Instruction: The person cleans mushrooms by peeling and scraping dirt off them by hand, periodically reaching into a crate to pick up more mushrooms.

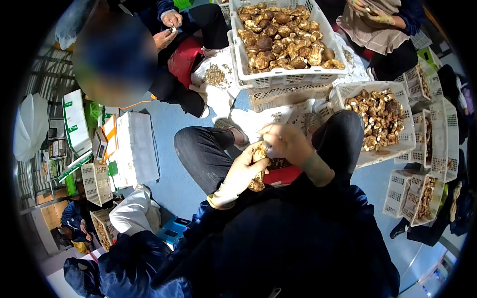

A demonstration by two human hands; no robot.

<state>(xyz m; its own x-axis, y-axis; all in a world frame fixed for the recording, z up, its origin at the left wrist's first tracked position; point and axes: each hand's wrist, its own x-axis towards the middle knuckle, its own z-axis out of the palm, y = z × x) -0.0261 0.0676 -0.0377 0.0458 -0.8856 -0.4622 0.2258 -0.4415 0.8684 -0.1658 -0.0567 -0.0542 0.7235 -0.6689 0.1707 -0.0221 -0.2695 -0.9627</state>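
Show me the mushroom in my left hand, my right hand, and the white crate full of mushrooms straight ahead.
Mushroom [257, 183]: head view, on its lower end.
Right hand [289, 143]: head view, on the middle of the hand.
White crate [298, 77]: head view, on its near wall.

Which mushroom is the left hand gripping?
The long tan mushroom clasped in the left hand, beside the right hand; the crated mushrooms lie piled together.

Below the fingers [247, 157] there is a blue floor [164, 124] under strong, uneven light, and far to their left stands a grey slatted surface [52, 74], its kind unclear.
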